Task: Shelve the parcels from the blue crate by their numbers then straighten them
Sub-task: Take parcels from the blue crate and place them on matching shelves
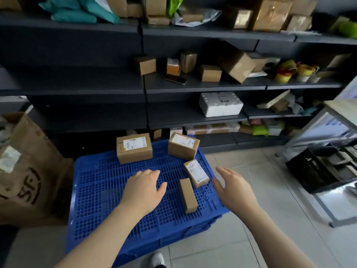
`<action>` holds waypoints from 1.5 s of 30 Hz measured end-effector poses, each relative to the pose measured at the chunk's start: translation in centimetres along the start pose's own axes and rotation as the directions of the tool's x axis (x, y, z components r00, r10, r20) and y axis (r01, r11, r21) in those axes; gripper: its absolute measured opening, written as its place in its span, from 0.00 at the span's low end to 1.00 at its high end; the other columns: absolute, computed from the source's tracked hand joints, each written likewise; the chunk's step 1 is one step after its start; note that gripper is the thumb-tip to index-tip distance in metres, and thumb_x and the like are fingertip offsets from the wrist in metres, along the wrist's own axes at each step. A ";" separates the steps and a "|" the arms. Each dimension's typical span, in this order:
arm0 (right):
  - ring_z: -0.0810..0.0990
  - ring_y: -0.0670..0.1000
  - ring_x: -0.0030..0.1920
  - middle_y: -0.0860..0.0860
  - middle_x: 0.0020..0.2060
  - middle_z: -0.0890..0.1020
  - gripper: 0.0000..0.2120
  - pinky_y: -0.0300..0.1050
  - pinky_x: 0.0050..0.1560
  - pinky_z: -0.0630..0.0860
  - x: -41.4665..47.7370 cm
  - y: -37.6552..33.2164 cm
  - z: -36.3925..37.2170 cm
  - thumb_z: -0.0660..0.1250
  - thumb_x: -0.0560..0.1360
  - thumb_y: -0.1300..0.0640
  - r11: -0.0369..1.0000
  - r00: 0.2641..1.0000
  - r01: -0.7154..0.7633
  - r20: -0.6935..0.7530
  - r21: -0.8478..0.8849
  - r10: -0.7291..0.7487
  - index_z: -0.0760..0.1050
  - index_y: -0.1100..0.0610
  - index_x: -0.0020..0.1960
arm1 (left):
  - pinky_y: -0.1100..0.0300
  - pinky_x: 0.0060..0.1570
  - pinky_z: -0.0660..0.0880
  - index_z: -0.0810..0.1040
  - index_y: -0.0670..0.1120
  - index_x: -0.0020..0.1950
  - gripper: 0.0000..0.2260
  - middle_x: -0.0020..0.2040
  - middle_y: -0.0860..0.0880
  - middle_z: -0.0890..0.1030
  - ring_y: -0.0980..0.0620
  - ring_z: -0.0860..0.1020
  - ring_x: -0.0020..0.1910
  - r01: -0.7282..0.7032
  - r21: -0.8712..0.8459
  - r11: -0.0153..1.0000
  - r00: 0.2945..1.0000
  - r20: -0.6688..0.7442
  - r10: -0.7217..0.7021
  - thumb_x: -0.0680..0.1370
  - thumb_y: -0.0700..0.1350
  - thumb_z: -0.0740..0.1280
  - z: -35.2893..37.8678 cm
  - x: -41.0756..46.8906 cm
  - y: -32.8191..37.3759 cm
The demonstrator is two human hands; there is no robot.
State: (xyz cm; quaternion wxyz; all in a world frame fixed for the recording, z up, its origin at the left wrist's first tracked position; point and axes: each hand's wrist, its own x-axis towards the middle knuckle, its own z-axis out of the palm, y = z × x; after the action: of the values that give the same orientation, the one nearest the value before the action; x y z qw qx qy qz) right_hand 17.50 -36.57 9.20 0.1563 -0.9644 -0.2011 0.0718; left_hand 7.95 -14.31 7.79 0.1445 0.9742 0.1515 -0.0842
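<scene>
head view: blue crate holds four parcels, two far, two near right. left hand open, empty, hovering left of the plain narrow box. right hand open, empty, at the crate's right edge. advise: grip one box, turn label up, read number before shelving.

On the crate lie four parcels — the middle parcel at the far edge, the corner parcel at the far right corner, and along the right edge the rear parcel just behind the front parcel. Shelving stands behind the crate, a carton to its left.
</scene>
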 end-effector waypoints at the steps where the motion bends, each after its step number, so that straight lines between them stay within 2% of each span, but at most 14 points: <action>1: 0.72 0.51 0.64 0.48 0.65 0.74 0.19 0.43 0.59 0.69 1.1 0.8 0.5 0.58 0.79 0.50 1.000 1.000 -0.026 0.011 0.002 0.026 0.68 0.53 0.69 | 0.54 0.66 0.67 0.61 0.48 0.76 0.26 0.71 0.50 0.69 0.48 0.68 0.68 0.004 0.000 1.000 0.999 0.034 -0.004 0.81 0.59 0.53 0.7 1.5 0.1; 5: 0.73 0.51 0.62 0.48 0.64 0.75 0.19 0.44 0.57 0.70 5.4 3.4 2.7 0.59 0.79 0.51 0.992 0.991 -0.118 0.070 0.033 0.115 0.69 0.54 0.68 | 0.52 0.62 0.71 0.62 0.48 0.75 0.26 0.68 0.49 0.72 0.48 0.71 0.65 0.005 0.021 1.000 0.986 0.165 -0.009 0.81 0.59 0.54 3.5 7.0 0.6; 8: 0.71 0.51 0.64 0.47 0.67 0.72 0.21 0.44 0.59 0.70 8.4 5.3 4.8 0.59 0.79 0.51 0.985 0.983 -0.162 0.095 0.066 0.156 0.66 0.53 0.71 | 0.52 0.59 0.73 0.63 0.48 0.74 0.25 0.64 0.49 0.74 0.48 0.74 0.60 0.002 0.024 1.000 0.977 0.214 -0.007 0.81 0.58 0.54 5.3 10.7 0.9; 13: 0.69 0.50 0.67 0.47 0.70 0.69 0.23 0.44 0.63 0.68 13.3 8.2 8.7 0.60 0.79 0.50 0.974 0.975 -0.197 0.124 0.113 0.183 0.64 0.54 0.73 | 0.53 0.61 0.73 0.59 0.48 0.77 0.26 0.72 0.48 0.68 0.47 0.72 0.65 0.011 0.027 1.000 0.973 0.231 -0.017 0.81 0.58 0.54 7.3 16.4 1.4; 17: 0.72 0.51 0.64 0.49 0.67 0.72 0.21 0.46 0.59 0.72 17.1 10.3 12.8 0.62 0.78 0.52 0.972 0.971 -0.185 0.183 0.149 0.156 0.68 0.55 0.69 | 0.53 0.58 0.73 0.60 0.47 0.76 0.26 0.70 0.47 0.70 0.48 0.75 0.60 0.040 0.032 0.999 0.972 0.228 -0.046 0.81 0.58 0.55 10.8 19.9 1.9; 20: 0.72 0.51 0.63 0.49 0.64 0.74 0.19 0.47 0.55 0.73 18.9 12.1 16.2 0.64 0.77 0.54 0.971 0.961 -0.168 0.247 0.167 0.124 0.70 0.55 0.67 | 0.52 0.62 0.71 0.57 0.47 0.77 0.28 0.71 0.48 0.68 0.47 0.70 0.66 0.089 -0.014 0.996 0.961 0.263 -0.082 0.81 0.58 0.55 15.4 21.3 2.4; 24: 0.75 0.52 0.57 0.51 0.60 0.75 0.16 0.46 0.49 0.76 20.1 14.7 21.0 0.64 0.76 0.56 0.966 0.946 -0.161 0.311 0.202 0.093 0.73 0.55 0.63 | 0.52 0.63 0.71 0.51 0.51 0.78 0.31 0.75 0.49 0.60 0.47 0.66 0.70 0.177 -0.069 0.982 0.941 0.302 -0.149 0.79 0.61 0.56 21.8 21.9 3.3; 28: 0.64 0.51 0.70 0.50 0.71 0.65 0.24 0.46 0.61 0.71 20.5 16.7 24.9 0.64 0.77 0.51 0.976 0.940 -0.136 0.334 0.172 0.072 0.65 0.51 0.71 | 0.49 0.62 0.73 0.47 0.59 0.77 0.35 0.78 0.48 0.46 0.43 0.59 0.74 0.315 -0.150 0.937 0.902 0.356 -0.246 0.76 0.64 0.60 27.2 22.0 4.8; 30: 0.60 0.51 0.73 0.49 0.74 0.61 0.26 0.46 0.65 0.69 20.5 17.2 26.6 0.65 0.77 0.50 0.978 0.944 -0.111 0.327 0.175 0.049 0.63 0.50 0.73 | 0.49 0.59 0.75 0.44 0.60 0.76 0.38 0.78 0.48 0.44 0.43 0.60 0.73 0.373 -0.192 0.908 0.888 0.357 -0.289 0.74 0.65 0.63 29.2 21.9 5.2; 33: 0.56 0.52 0.74 0.51 0.75 0.58 0.27 0.49 0.70 0.65 20.7 17.6 28.6 0.66 0.76 0.50 0.980 0.945 -0.080 0.326 0.181 0.018 0.64 0.51 0.72 | 0.51 0.52 0.78 0.39 0.60 0.75 0.42 0.77 0.48 0.46 0.42 0.69 0.66 0.424 -0.234 0.875 0.876 0.351 -0.331 0.73 0.62 0.66 31.0 21.7 5.4; 36: 0.53 0.52 0.75 0.52 0.76 0.56 0.27 0.52 0.71 0.63 20.8 17.8 30.1 0.66 0.76 0.49 0.981 0.953 -0.054 0.303 0.187 -0.006 0.64 0.52 0.72 | 0.56 0.39 0.78 0.41 0.60 0.74 0.40 0.72 0.48 0.54 0.46 0.77 0.49 0.458 -0.355 0.815 0.877 0.330 -0.349 0.74 0.52 0.68 31.8 21.6 4.7; 38: 0.52 0.53 0.75 0.53 0.76 0.55 0.27 0.53 0.71 0.63 20.9 17.9 30.8 0.66 0.76 0.50 0.980 0.961 -0.044 0.275 0.196 -0.012 0.64 0.53 0.72 | 0.62 0.32 0.74 0.41 0.59 0.75 0.38 0.71 0.49 0.53 0.50 0.76 0.40 0.449 -0.427 0.785 0.890 0.290 -0.352 0.77 0.49 0.65 32.1 21.6 3.4; 41: 0.50 0.52 0.75 0.51 0.76 0.53 0.27 0.54 0.71 0.63 20.9 17.9 31.4 0.66 0.76 0.51 0.974 0.961 -0.070 0.276 0.216 0.008 0.63 0.52 0.73 | 0.64 0.36 0.73 0.38 0.56 0.77 0.35 0.72 0.50 0.51 0.51 0.76 0.44 0.427 -0.490 0.760 0.904 0.235 -0.356 0.80 0.47 0.60 32.1 21.4 0.7; 45: 0.48 0.52 0.76 0.51 0.76 0.52 0.29 0.56 0.71 0.62 20.8 17.8 31.7 0.67 0.76 0.52 0.968 0.964 -0.086 0.267 0.235 0.021 0.60 0.51 0.74 | 0.58 0.47 0.73 0.40 0.52 0.78 0.32 0.74 0.46 0.55 0.51 0.73 0.51 0.484 -0.479 0.733 0.874 0.228 -0.429 0.82 0.46 0.57 31.8 20.9 -2.3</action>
State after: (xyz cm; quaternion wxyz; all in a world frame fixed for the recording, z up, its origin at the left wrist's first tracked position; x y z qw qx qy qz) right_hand 36.58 -34.89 -28.04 0.2440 -0.9249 -0.1831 0.2271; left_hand 23.04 -16.31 -27.18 0.3854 0.8248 0.3953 -0.1223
